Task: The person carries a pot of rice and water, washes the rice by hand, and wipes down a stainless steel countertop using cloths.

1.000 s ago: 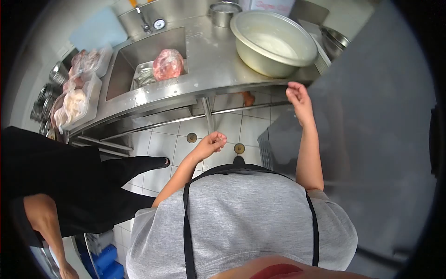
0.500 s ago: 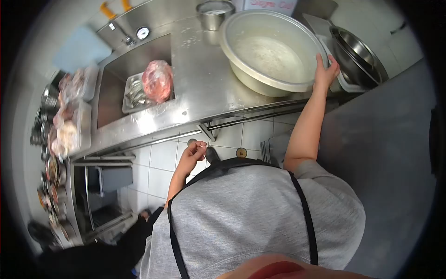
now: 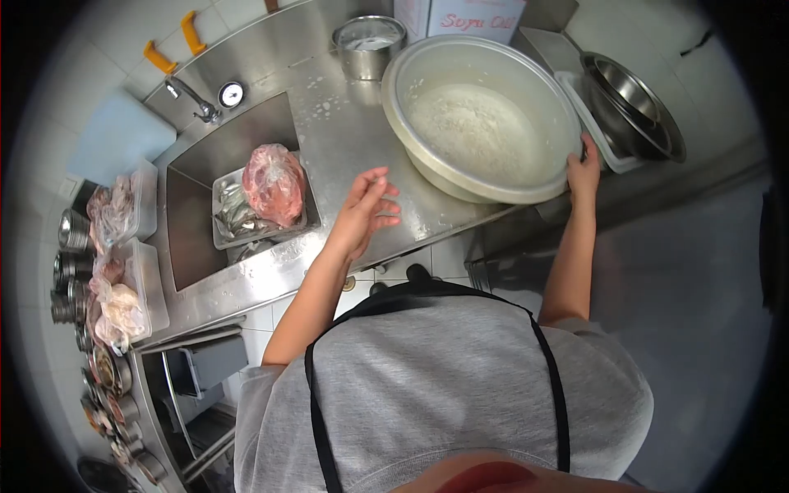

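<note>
A large pale metal basin (image 3: 440, 168) stands on the steel counter at the right, holding cloudy water with whitish grains in it. My right hand (image 3: 583, 171) grips the right side of its rim, thumb and fingers around the edge. Left of the basin, my left hand (image 3: 364, 214) is raised over the counter's front part, fingers apart and nothing in it. It does not touch the basin. In the sink, a bagged lump of red meat (image 3: 274, 185) lies on a clear tray of silvery fish (image 3: 238, 211).
A steel pot (image 3: 369, 62) and a soya oil box (image 3: 477, 18) stand behind the basin. Steel bowls (image 3: 637, 107) lean at the right. Beside the sink are a faucet (image 3: 197, 103), a blue board (image 3: 115, 135) and plastic tubs of raw meat (image 3: 148, 287).
My left hand has risen from near my waist to above the counter, and its fingers have spread. My right hand stays on the basin's rim. My view has shifted, and I stand closer to the counter.
</note>
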### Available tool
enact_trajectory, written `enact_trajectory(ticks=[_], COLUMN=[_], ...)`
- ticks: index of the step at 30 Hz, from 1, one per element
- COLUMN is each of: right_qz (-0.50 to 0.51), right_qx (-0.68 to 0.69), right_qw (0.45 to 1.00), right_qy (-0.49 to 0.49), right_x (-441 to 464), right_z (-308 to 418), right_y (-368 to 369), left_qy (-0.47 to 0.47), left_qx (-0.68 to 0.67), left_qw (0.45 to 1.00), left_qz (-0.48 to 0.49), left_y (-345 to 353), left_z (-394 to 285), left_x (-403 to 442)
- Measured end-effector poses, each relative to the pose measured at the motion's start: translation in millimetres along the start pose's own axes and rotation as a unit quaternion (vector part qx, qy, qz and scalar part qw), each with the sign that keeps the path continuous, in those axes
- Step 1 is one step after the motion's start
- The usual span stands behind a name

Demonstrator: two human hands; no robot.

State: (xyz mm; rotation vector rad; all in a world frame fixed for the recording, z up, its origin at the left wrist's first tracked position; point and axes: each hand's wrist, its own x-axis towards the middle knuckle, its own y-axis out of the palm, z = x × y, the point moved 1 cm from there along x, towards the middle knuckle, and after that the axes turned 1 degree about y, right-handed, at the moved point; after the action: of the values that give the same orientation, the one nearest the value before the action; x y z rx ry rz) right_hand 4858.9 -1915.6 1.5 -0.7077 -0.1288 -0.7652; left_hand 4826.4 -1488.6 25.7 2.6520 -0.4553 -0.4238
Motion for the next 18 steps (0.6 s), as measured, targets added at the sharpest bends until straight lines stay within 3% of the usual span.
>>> enact_trajectory(ticks=[5, 10, 14, 16, 18], right_qz=[0.046, 0.239, 0.281, 0.346, 0.343], right_qx=[-0.035, -0.042, 0.063, 0.107, 0.096], right_qw=[0.995, 0.97, 0.958, 0.928, 0.933], right_qy=[-0.079, -0.021, -0.02, 0.088, 0.062], right_x=[-41.8, -57.9, -48.8, -39.3, -29.2], right_z=[54.0, 107.1, 112.2, 119.0, 126.2], right_y=[-15.1, -34.3, -36.3, -33.6, -19.1], left_qy=[0.019, 0.039, 0.018, 0.025, 0.057], left_qx=[-0.069, -0.089, -0.155, -0.135, -0.156], left_qw=[0.997, 0.994, 0.987, 0.988, 0.977], left_qz=[-0.005, -0.058, -0.034, -0.066, -0.134], left_y=[15.3, -8.8, -19.4, -25.8, -50.1], left_z=[-9.0, -10.6, -17.6, -21.1, -26.3], left_x=[14.4, 15.3, 21.7, 26.7, 26.9])
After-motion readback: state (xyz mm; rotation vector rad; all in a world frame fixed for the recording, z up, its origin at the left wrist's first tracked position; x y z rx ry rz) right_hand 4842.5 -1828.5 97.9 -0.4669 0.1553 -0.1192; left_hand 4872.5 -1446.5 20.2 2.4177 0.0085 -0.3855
